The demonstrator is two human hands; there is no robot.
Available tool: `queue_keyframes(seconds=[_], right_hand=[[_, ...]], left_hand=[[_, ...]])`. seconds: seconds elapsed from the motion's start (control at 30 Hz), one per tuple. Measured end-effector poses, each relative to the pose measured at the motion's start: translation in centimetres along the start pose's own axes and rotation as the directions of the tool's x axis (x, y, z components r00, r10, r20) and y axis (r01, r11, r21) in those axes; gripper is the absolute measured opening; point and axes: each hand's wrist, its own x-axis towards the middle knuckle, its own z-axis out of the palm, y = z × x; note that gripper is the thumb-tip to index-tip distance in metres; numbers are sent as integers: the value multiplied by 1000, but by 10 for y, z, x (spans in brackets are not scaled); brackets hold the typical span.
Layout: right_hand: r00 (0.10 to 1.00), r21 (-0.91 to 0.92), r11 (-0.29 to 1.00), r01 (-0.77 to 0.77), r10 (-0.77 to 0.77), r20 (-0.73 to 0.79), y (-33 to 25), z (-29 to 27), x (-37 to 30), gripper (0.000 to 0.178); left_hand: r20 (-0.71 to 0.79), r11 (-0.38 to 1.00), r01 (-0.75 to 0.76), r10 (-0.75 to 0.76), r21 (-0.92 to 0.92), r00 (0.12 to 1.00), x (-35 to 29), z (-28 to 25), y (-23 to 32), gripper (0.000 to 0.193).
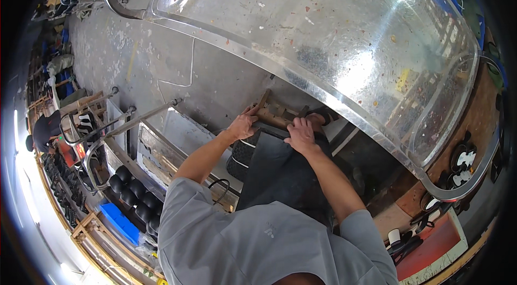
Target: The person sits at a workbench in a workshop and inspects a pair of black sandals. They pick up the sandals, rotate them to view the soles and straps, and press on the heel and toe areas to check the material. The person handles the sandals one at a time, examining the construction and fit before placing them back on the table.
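A small wooden frame (277,116) with a raised slat sits low in front of me, between my two hands. My left hand (244,124) grips its left end, with the fingers bent around the wood. At the right end, my right hand (303,135) has its fingers curled over the edge; the fingertips are partly hidden. A dark sheet (272,164) spreads over my lap, just below the frame. Beside it on the left lies a black textured pad (242,159) with white bands.
A metal-rimmed table with a scuffed, shiny top (301,21) stands close ahead and to the right. Sandals (462,164) lie at the right, near a red tray (436,247). On the left are a metal rack (142,115), black rounded pieces (137,199), a blue tray (119,223) and another person (46,130).
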Motion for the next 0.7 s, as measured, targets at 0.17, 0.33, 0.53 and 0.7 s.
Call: queue_keyframes(seconds=[0.17, 0.33, 0.53, 0.7], right_hand=[[969, 213, 964, 156, -108, -224, 11, 36, 12, 27], [980, 257, 961, 106, -57, -192, 17, 26, 32, 25], [951, 451, 867, -212, 290, -109, 13, 21, 35, 49], [780, 474, 879, -45, 327, -533, -9, 31, -62, 64]], left_hand=[[-54, 983, 48, -59, -177, 997, 1, -9, -7, 28], [118, 844, 430, -415, -322, 902, 18, -24, -14, 31], [258, 805, 545, -489, -235, 833, 39, -33, -28, 48], [129, 889, 457, -449, -40, 884, 29, -23, -30, 103]])
